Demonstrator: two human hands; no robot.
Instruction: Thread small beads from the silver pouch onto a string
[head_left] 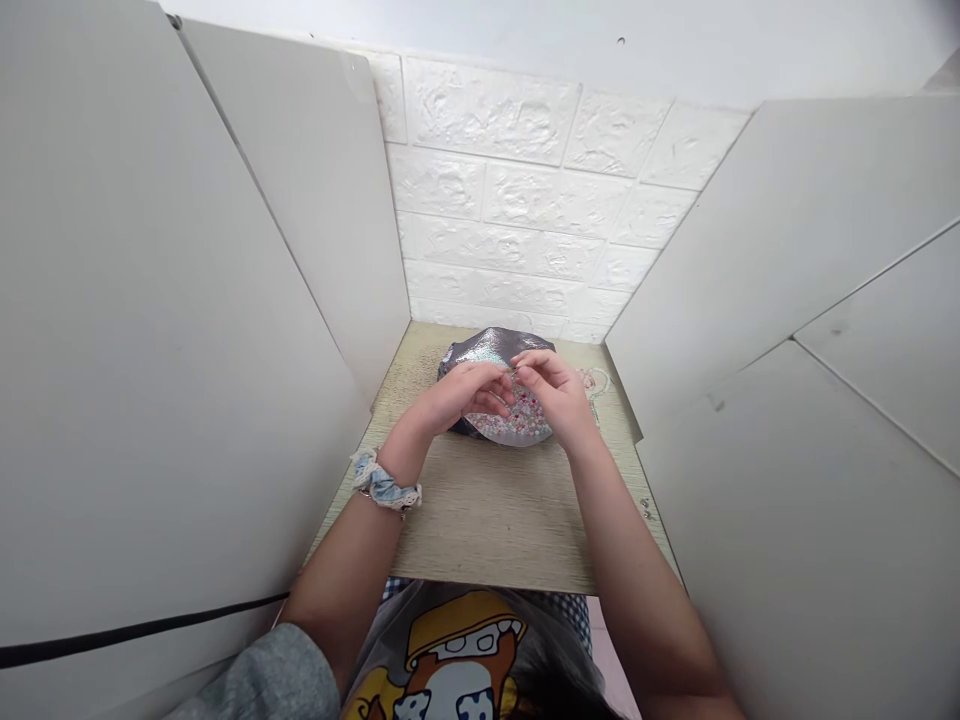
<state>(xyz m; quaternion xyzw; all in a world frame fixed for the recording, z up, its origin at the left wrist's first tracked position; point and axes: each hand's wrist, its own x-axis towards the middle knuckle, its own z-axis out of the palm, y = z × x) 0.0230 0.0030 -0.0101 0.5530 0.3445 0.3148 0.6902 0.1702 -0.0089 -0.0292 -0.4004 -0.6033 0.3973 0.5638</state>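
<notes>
My left hand (474, 388) is over the left part of a shiny silver pouch (491, 345), its thumb and index finger pinched and the other fingers loosely curled. From the right, my right hand (555, 392) meets it, thumb and fingertips also pinched. Whatever sits between the fingertips is too small to make out. Many small red, pink and white beads (517, 415) lie below the hands, in the pouch's opened front. My hands partly cover the pouch and the beads.
The pouch rests on a narrow wooden tabletop (495, 510) against a white brick-patterned wall (517, 200). Pale panels (300, 180) close in on both sides. Looped strings of beads (598, 382) lie right of the pouch, and small metallic bits (646, 508) near the right edge.
</notes>
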